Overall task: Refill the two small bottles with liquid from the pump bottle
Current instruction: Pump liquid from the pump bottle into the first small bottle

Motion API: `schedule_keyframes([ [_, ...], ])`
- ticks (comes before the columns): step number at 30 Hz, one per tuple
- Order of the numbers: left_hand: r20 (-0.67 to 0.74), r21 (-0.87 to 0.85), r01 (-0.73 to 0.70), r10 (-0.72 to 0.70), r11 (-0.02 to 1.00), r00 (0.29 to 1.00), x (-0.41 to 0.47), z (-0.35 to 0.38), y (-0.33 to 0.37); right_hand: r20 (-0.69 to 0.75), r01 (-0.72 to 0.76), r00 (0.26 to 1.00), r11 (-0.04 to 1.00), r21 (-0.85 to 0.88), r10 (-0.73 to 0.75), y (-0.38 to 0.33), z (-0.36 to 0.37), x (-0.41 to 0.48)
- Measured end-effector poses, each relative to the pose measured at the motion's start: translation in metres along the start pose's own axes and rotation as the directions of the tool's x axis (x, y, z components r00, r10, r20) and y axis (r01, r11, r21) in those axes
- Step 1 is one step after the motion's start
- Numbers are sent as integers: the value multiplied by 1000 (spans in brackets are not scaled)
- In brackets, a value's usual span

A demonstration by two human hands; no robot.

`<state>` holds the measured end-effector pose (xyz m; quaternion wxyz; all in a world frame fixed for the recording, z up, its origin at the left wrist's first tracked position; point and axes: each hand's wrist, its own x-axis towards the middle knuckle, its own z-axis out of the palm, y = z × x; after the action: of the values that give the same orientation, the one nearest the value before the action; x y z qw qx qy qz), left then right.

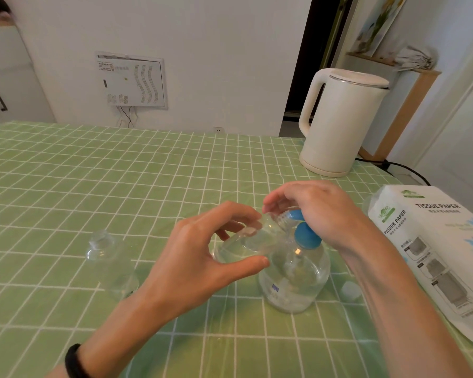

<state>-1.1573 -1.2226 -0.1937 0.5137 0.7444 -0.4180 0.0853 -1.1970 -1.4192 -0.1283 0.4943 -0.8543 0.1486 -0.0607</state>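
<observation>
My left hand (202,255) grips a small clear bottle (246,242), tilted so its open neck meets the blue nozzle of the pump bottle (295,276). The pump bottle is clear, part full, and stands on the green checked tablecloth (66,186). My right hand (320,211) rests on the blue pump head (306,237), fingers curled over the nozzle. A second small clear bottle (109,266), capped, stands at the left, apart from both hands. A small white cap (350,290) lies to the right of the pump bottle.
A white electric kettle (339,124) stands at the back right with its cord trailing off the table. A pack of tissue paper (434,255) lies at the right edge. A white wall and cabinet are behind the table.
</observation>
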Motion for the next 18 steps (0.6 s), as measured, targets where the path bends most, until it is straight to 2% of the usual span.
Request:
schedule_keyframes([
  [4,-1,-1,12,-12,1000,1000,-1,0,0,47,-66,997,998,-12,67,3,2,-1],
  [12,-9,-15,25,-25,1000,1000,-2,0,-1,-56,-10,998,1000,-17,9,1,0,0],
  [18,-8,-11,26,-26,1000,1000,0,-1,-3,-22,-67,997,997,29,68,3,3,1],
])
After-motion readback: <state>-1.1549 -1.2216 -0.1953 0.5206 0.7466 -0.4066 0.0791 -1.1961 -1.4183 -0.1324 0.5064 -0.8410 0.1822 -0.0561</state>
